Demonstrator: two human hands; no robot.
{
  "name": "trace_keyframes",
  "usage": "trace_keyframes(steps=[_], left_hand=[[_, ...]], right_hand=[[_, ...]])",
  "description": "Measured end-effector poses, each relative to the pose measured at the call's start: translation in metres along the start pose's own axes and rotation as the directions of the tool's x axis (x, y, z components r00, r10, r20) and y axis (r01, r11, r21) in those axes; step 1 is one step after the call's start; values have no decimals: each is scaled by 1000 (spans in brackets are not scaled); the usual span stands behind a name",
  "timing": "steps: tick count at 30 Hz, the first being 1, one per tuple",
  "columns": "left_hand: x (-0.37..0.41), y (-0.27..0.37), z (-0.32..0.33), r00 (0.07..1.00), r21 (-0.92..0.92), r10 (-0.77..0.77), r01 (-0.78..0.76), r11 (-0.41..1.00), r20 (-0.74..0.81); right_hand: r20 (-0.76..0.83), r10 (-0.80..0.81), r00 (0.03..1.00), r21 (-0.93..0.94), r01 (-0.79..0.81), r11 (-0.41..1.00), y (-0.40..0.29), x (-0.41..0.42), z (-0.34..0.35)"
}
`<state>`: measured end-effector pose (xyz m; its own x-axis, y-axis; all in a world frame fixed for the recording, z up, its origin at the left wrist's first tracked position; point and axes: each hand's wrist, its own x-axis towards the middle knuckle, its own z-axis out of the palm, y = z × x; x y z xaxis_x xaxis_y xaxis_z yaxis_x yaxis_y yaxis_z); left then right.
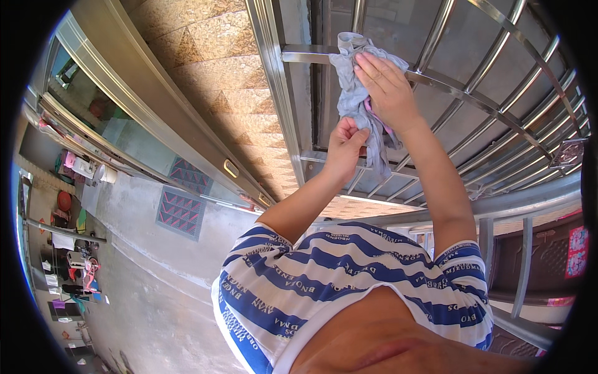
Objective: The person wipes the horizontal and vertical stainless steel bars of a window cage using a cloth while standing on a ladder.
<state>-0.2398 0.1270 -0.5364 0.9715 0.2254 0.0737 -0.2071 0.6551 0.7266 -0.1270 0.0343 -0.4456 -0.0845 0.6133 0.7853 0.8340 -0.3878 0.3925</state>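
Note:
A crumpled light grey-blue cloth point(353, 79) lies over a flat crossbar point(306, 53) of the stainless steel window grille point(472, 86). My right hand point(388, 91) presses on the cloth's upper part, its fingers flat and close together. Lower down, my left hand point(346, 142) pinches the cloth between thumb and curled fingers. The cloth's loose end hangs past my left hand. A strip of pink fabric point(373, 114) shows under my right palm. Behind the bars is a dark framed window, partly hidden by the cloth and my hands.
To the left stand a brown patterned tiled wall point(219, 70) and a metal door frame point(187, 98). A patterned mat point(181, 212) lies on the concrete floor point(140, 262). A round metal rail point(528, 194) runs at the right. Household items line the far left.

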Motion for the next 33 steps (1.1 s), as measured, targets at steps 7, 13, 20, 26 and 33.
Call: trace_keyframes(steps=[7,13,20,26,33], left_hand=[[-11,43,-25,967,-89,248,-252,964,-53],[-4,111,-49,897,-137,419,-437,889,-139],[-18,87,-65,925,-44,317,-333,942,-211],[-21,74,-69,937,-52,300,-314,948,-180],[-26,66,-54,955,-79,277,-286,955,-107]], right_hand=[[141,123,982,-102,-109,989,-48,64,32],[745,209,633,169,-483,859,-31,153,55],[314,101,944,248,-185,951,-32,105,67],[-1,-24,1000,449,22,893,-31,81,71],[-112,39,993,479,20,878,-32,71,41]])
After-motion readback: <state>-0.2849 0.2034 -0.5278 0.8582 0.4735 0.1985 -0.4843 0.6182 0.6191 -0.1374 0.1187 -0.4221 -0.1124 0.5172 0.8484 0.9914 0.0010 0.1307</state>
